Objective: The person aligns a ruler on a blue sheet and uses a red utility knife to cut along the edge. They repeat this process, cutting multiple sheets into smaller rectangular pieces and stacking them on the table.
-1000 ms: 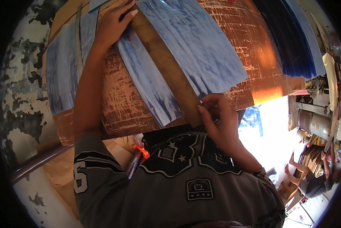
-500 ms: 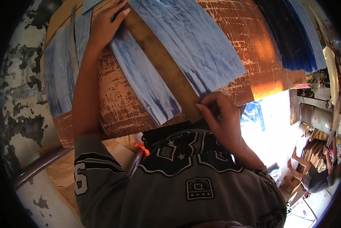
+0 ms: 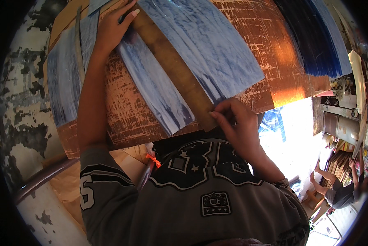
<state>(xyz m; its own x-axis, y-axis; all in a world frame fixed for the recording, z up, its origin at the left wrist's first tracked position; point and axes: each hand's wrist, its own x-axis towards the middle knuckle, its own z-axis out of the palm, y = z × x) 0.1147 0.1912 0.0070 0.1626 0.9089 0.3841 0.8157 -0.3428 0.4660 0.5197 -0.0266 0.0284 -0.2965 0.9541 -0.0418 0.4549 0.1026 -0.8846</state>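
A long, flat brown straightedge (image 3: 171, 61) lies slantwise across a sheet with a blue and white streaked pattern (image 3: 216, 49). Part of the sheet shows as a narrower band (image 3: 155, 82) on the straightedge's left side. At the far end, my left hand (image 3: 115, 26) has its thumb and forefinger against the straightedge, the other fingers partly hidden. My right hand (image 3: 240, 125) pinches the near end between thumb and forefinger, close to the board's front edge. Under everything is a scored, worn brown board (image 3: 126, 106).
More blue streaked sheets (image 3: 65, 78) lie at the left with a thin strip (image 3: 78, 45) across them. Dark blue sheets (image 3: 315, 41) hang over the far right. A peeling wall (image 3: 22, 110) stands at the left. Another person (image 3: 343, 192) sits at the lower right by stacked brown boards (image 3: 339, 164).
My right hand and the near end of the straightedge have shifted very slightly to the left. My left hand has stayed nearly in place.
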